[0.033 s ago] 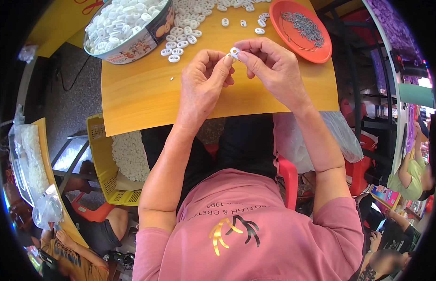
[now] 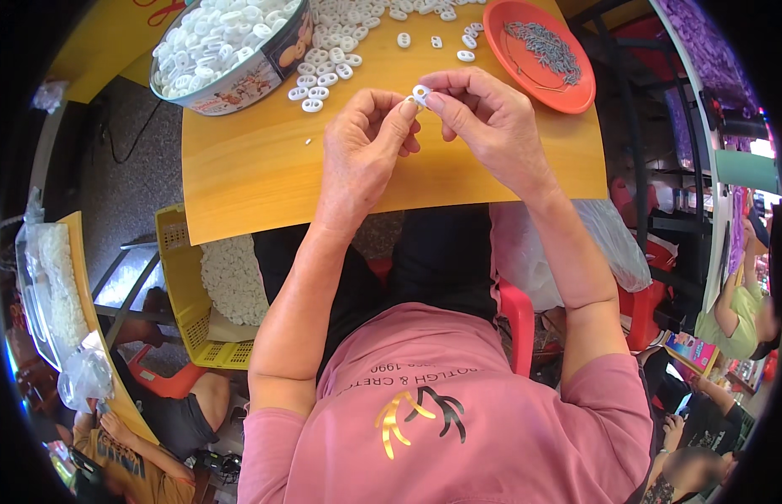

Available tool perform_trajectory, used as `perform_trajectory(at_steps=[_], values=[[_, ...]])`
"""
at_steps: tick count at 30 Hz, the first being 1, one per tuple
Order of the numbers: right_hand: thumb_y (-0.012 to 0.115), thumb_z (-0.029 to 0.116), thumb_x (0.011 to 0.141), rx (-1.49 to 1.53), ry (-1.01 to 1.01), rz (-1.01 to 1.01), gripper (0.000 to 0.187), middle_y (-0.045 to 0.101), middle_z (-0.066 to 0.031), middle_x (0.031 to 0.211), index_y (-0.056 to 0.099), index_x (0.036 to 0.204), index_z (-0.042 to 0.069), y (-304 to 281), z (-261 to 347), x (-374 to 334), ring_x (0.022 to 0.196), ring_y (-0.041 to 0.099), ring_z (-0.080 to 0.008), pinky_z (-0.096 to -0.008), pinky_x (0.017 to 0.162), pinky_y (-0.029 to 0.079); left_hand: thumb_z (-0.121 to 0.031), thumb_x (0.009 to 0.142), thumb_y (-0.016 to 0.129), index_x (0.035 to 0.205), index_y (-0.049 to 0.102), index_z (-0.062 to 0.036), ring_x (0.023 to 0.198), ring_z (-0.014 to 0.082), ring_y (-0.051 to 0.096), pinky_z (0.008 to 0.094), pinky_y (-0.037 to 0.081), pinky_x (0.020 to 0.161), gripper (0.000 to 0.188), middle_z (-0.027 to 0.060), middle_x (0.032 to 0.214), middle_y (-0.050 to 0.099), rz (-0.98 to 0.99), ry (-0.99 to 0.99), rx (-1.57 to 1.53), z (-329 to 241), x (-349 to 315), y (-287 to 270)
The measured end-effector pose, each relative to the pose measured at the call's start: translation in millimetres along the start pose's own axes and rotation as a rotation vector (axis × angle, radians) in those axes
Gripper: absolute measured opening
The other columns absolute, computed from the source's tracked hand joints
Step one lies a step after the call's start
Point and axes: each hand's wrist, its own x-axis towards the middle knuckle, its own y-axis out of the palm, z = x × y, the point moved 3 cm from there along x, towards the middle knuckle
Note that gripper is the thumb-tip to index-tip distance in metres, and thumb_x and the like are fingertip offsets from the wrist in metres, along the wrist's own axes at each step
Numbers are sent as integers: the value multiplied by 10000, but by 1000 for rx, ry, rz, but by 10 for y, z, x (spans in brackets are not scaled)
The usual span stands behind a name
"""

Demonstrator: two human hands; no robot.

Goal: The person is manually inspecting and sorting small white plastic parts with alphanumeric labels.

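Your desk (image 2: 265, 181) fills the upper centre of the frame, a yellow wood-grained top whose front edge runs across above your lap; speckled floor (image 2: 147, 134) shows at upper left; black metal framing (image 2: 639, 168) stands at the right, with purple goods (image 2: 702, 42) in the upper right corner; a person in a green top (image 2: 735, 328) is at the right rim, and a person in a brown shirt (image 2: 126, 462) is at lower left.

On the desk, a printed tin (image 2: 248, 94) heaped with white two-holed pieces stands at upper left; loose pieces (image 2: 313, 106) spread beside it across the top centre; a red plate (image 2: 567, 102) at upper right carries a grey tangle (image 2: 542, 52); these stand beyond your hands, to either side.

Below the desk, a yellow crate (image 2: 189, 311) of white pieces sits left of your legs; a clear plastic bag (image 2: 609, 235) lies at right of centre, partly behind your right forearm, near a red chair arm (image 2: 519, 323).

The white piece (image 2: 421, 90) is at upper centre, above the desk; your right hand (image 2: 492, 126) pinches it between thumb and finger; your left hand (image 2: 366, 139) has its grip closed at the piece's lower left edge; the fingertips hide what lies between them.
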Motion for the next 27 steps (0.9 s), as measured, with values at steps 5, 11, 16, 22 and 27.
perform_trajectory(at_steps=[5, 11, 16, 22, 27], values=[[656, 72, 926, 54, -6, -30, 160, 682, -22, 835, 667, 1058, -19, 56, -21, -26, 659, 585, -47, -196, 593, 497, -159, 961, 632, 966, 611, 22, 663, 106, 609, 236, 486, 600, 182, 58, 788, 644, 20, -20, -28, 0, 9, -18], [659, 72, 923, 111, -23, -110, 150, 689, -34, 851, 661, 1043, -18, 187, -97, -42, 710, 619, -58, -205, 629, 520, -125, 962, 625, 962, 610, 25, 655, 111, 606, 236, 487, 605, 150, 72, 793, 652, -19, 6, -80, 26, 7, -32], [658, 91, 929, 171, 10, -98, 174, 692, -52, 883, 650, 1053, -30, 158, -83, 22, 772, 637, -69, -219, 661, 538, -115, 965, 621, 983, 613, 23, 661, 103, 598, 233, 485, 616, 140, 64, 788, 647, -12, 9, -102, -23, 29, -43], [655, 89, 929, 631, 165, -12, 266, 660, -59, 917, 596, 1156, -35, 109, -126, 26, 753, 607, -78, -247, 693, 543, -190, 968, 634, 1120, 609, 7, 835, 88, 584, 233, 477, 728, 250, 53, 976, 642, 30, 45, -71, -41, -23, -20], [658, 53, 914, 892, 230, 129, 557, 621, -41, 893, 381, 1394, -8, 171, -38, -31, 731, 585, -86, -273, 684, 544, -292, 1013, 549, 1242, 584, -7, 969, 102, 554, 246, 451, 849, 367, 57, 1238, 549, 162, 135, -172, -63, -103, 68]])
